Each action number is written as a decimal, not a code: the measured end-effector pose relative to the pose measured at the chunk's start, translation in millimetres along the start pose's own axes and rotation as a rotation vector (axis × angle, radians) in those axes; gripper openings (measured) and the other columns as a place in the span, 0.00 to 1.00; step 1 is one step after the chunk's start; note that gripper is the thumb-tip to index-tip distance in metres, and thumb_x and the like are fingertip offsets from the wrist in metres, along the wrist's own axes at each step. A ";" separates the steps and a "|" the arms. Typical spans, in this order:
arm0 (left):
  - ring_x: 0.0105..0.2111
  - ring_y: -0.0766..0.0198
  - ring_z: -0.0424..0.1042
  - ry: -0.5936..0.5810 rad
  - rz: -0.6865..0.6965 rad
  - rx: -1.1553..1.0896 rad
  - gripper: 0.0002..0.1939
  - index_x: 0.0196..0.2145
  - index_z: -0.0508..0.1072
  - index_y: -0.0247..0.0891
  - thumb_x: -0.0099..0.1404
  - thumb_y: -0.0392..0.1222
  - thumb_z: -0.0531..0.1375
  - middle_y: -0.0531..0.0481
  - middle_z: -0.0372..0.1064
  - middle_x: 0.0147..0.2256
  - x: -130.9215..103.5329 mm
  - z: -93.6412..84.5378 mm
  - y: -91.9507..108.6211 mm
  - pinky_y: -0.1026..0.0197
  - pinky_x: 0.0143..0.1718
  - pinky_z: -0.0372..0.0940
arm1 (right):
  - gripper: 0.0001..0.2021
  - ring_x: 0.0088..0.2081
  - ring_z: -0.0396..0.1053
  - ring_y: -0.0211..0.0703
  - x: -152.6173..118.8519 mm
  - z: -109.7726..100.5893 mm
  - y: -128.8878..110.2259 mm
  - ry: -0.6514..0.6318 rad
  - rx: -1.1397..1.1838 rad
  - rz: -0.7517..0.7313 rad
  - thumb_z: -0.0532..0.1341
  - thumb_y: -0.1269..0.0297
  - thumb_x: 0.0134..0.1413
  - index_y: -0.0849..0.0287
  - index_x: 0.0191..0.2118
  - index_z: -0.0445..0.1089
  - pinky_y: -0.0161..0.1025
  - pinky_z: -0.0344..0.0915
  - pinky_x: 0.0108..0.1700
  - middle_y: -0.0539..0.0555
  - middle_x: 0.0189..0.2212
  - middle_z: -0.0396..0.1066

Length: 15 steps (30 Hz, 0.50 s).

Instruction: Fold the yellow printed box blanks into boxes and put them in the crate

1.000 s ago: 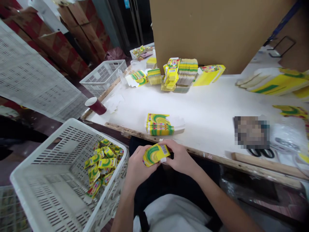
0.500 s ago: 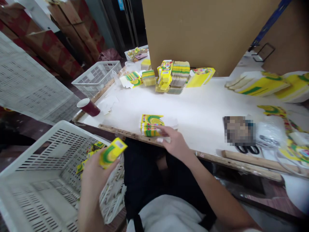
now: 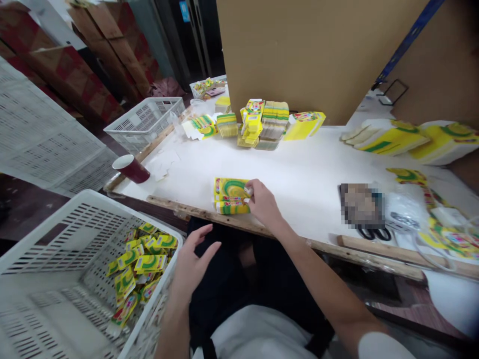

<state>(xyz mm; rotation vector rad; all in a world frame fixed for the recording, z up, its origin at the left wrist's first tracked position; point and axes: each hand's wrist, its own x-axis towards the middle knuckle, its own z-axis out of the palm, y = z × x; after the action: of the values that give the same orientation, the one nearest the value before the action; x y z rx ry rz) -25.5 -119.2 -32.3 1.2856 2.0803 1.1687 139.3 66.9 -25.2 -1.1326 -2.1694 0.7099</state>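
Near the front edge of the white table (image 3: 187,174) lie several yellow-and-green cartons (image 3: 230,194), side by side in a small group. My right hand (image 3: 264,203) is at their right end, thumb and fingers closed in a pinch on the end of a carton; the fingers partly hide it. My left hand (image 3: 192,262) is empty, with thumb and fingers apart, between the table edge and a white plastic crate (image 3: 84,199). Inside the crate, small yellow boxes (image 3: 149,263) lie in a loose heap.
Stacks of yellow cartons (image 3: 275,122) stand along the back by a cardboard sheet (image 3: 292,60). A dark red cup (image 3: 132,169) leans at the left edge. Scissors (image 3: 374,233) and a wooden strip (image 3: 392,252) lie at right. Another crate (image 3: 145,122) stands behind the cup.
The yellow box in my left hand has been let go, and that hand has moved right, away from the crate. My right hand has closed on the end of a carton.
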 end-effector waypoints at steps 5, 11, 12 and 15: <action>0.53 0.54 0.65 -0.049 -0.030 -0.666 0.29 0.52 0.65 0.43 0.54 0.48 0.65 0.42 0.67 0.51 -4.3 40.3 26.9 0.51 0.51 0.63 | 0.18 0.31 0.66 0.37 -35.9 3.3 -24.1 -0.065 0.416 0.011 0.58 0.76 0.45 0.55 0.43 0.56 0.36 0.66 0.34 0.49 0.33 0.66; 0.33 0.62 0.70 0.317 -0.115 -1.261 0.24 0.36 0.71 0.38 0.55 0.62 0.58 0.49 0.68 0.30 -1.2 46.4 52.0 0.58 0.38 0.68 | 0.18 0.27 0.63 0.33 -103.3 27.4 -65.5 -0.341 1.111 0.155 0.61 0.75 0.41 0.55 0.40 0.59 0.33 0.63 0.31 0.45 0.29 0.63; 0.28 0.65 0.68 0.344 -0.123 -1.303 0.23 0.33 0.70 0.37 0.53 0.62 0.59 0.52 0.65 0.26 -0.6 44.1 53.9 0.60 0.34 0.68 | 0.19 0.28 0.63 0.33 -110.0 30.7 -70.2 -0.352 1.145 0.157 0.62 0.75 0.41 0.55 0.41 0.60 0.34 0.63 0.33 0.46 0.29 0.64; 0.21 0.72 0.59 0.389 -0.202 -1.347 0.23 0.27 0.66 0.37 0.49 0.61 0.63 0.57 0.57 0.21 0.4 42.3 52.5 0.67 0.25 0.63 | 0.23 0.35 0.64 0.36 -119.8 38.9 -77.4 -0.395 1.103 0.129 0.65 0.76 0.37 0.55 0.44 0.63 0.35 0.63 0.39 0.48 0.34 0.65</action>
<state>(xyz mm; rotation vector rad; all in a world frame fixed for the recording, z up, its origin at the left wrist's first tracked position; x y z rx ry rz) 31.4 -89.2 -12.2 0.1938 1.0086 2.1887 126.4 -80.4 -29.0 -0.5348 -1.5072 1.9734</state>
